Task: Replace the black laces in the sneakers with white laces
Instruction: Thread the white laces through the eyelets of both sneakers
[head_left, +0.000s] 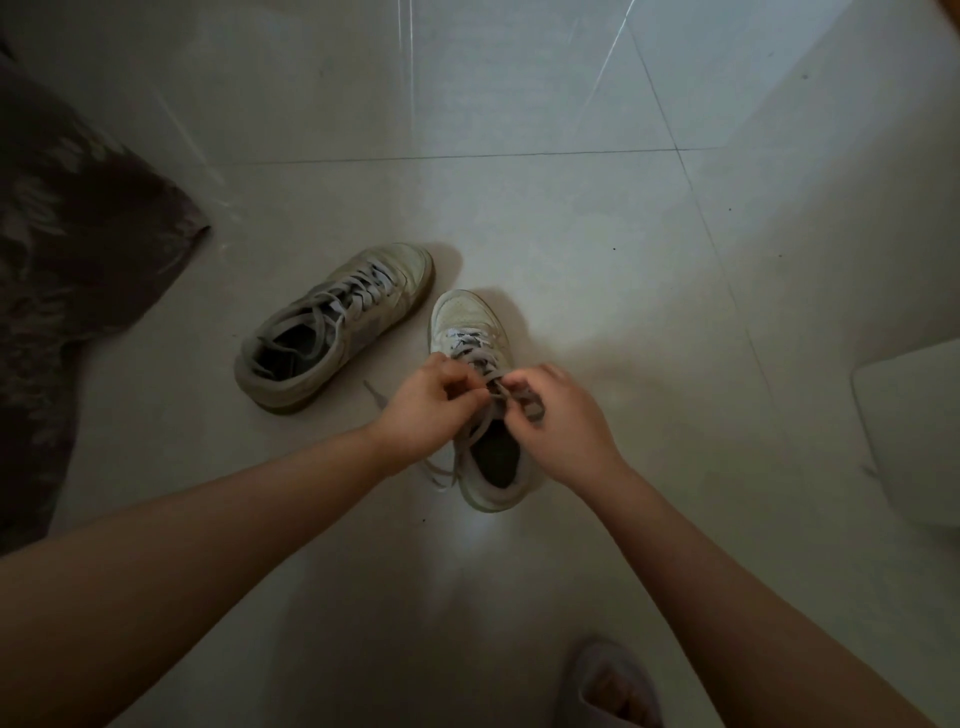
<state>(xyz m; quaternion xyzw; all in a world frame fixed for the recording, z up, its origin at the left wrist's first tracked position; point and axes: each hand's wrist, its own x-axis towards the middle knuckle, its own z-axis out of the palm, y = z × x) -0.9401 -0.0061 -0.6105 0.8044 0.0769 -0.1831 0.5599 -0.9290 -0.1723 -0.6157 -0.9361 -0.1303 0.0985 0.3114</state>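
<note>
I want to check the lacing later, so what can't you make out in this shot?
- Head view: the upper eyelets of the near sneaker, covered by the left hand and right hand.
- Whether a knot is formed: hidden between the fingers.
- True lace colour: dim light.
- Patterned fabric: cut off by the left edge.

My feed is dim and murky, with pale glare streaks across the floor tiles (519, 104), a bright patch just behind the near sneaker (475, 322), soft shadows around both shoes, and wide-angle bending near the edges.

Glossy tile floor (519, 208) — cloth laces (358, 291)
</note>
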